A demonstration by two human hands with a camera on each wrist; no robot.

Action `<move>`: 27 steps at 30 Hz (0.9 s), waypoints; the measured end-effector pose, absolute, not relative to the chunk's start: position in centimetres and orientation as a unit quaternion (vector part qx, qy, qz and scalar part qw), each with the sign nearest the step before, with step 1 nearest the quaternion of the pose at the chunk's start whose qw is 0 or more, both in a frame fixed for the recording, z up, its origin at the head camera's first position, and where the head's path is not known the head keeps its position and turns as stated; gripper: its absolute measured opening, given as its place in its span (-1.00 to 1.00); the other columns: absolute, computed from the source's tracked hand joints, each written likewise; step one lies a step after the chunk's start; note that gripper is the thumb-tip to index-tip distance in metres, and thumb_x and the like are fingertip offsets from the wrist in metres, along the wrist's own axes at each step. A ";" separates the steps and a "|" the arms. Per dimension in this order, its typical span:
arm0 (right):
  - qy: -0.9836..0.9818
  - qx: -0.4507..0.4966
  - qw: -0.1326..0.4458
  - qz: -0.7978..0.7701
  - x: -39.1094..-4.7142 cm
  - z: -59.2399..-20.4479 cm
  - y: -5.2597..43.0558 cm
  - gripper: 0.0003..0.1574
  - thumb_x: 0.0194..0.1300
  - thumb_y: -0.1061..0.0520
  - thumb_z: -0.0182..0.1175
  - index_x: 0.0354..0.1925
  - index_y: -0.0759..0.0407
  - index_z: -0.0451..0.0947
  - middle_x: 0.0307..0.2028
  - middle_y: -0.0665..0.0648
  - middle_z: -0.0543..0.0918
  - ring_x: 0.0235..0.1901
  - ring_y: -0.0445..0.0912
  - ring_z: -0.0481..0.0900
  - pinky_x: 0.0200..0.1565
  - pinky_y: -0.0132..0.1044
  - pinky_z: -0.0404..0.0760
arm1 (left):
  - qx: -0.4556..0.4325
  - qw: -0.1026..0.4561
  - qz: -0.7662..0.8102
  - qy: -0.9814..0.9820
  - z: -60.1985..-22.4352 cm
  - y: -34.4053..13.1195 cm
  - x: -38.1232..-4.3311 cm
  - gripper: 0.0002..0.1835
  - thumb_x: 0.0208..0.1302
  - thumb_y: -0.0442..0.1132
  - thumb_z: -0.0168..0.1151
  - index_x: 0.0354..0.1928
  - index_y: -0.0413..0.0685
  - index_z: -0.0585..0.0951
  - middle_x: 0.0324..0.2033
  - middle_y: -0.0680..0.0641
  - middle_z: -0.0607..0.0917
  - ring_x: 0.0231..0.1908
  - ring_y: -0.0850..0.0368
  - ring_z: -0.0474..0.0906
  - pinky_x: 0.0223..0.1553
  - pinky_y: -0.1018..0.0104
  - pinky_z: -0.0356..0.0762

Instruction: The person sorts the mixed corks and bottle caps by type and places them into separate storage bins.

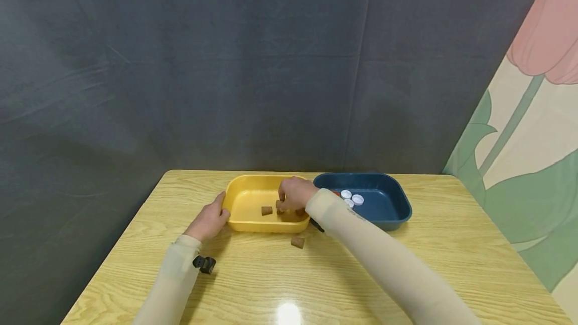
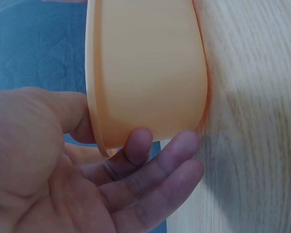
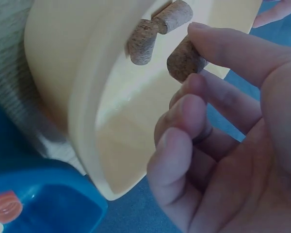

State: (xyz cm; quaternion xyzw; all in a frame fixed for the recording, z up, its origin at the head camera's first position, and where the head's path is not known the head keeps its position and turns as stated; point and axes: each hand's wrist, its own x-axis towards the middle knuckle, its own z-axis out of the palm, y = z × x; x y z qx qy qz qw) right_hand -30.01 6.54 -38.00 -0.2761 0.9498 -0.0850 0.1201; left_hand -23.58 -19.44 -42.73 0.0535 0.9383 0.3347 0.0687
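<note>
My left hand (image 1: 208, 219) grips the left end of a yellow plastic tub (image 1: 266, 226). In the left wrist view the thumb hooks over the rim and the other fingers lie along the outer wall (image 2: 150, 73). Over the tub's right half, my right hand (image 1: 298, 193) pinches a cork (image 3: 185, 60) between thumb and fingertips. Below it in the right wrist view, a cork (image 3: 142, 42) and another cork (image 3: 173, 16) lie in the tub. The head view shows a cork (image 1: 267, 210) toward the tub's middle. One more cork (image 1: 297, 241) lies on the table before the tub.
Right of the yellow tub stands a blue tub (image 1: 384, 225) holding white caps (image 1: 357, 199) and an orange-red cap (image 3: 6, 206). My right forearm passes in front of its left part. Both tubs sit near the back edge of the wooden table (image 1: 451, 245); a dark curtain (image 1: 271, 89) hangs behind.
</note>
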 end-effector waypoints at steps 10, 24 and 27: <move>0.952 -0.269 0.124 -0.076 -29.9 -38.0 6.1 -0.85 0.25 -0.05 0.38 -0.38 -0.04 0.70 -0.29 -0.05 0.69 -0.33 -0.14 0.57 -0.18 -0.19 0.60 | 0.049 0.074 0.335 0.938 -42.7 -19.4 -23.6 -0.28 0.44 -0.30 -0.20 0.55 -0.37 -0.12 -0.52 -0.19 0.58 -0.61 0.12 0.37 -0.49 0.26 0.36; 0.945 -0.287 0.116 -0.103 -29.6 -38.1 6.7 -0.88 0.23 0.02 0.38 -0.29 0.02 0.73 -0.16 0.01 0.68 -0.34 -0.10 0.54 -0.22 -0.18 0.56 | 0.051 0.072 0.339 0.937 -42.7 -19.4 -23.6 -0.28 0.44 -0.30 -0.19 0.56 -0.36 -0.11 -0.53 -0.19 0.57 -0.62 0.13 0.35 -0.51 0.26 0.35; 0.943 -0.289 0.113 -0.123 -29.3 -38.0 7.0 -0.87 0.24 0.04 0.38 -0.26 0.06 0.75 -0.22 0.02 0.70 -0.40 -0.09 0.53 -0.29 -0.16 0.55 | 0.054 0.072 0.340 0.936 -42.6 -19.5 -23.6 -0.28 0.45 -0.30 -0.19 0.56 -0.36 -0.11 -0.53 -0.19 0.57 -0.63 0.12 0.34 -0.52 0.26 0.35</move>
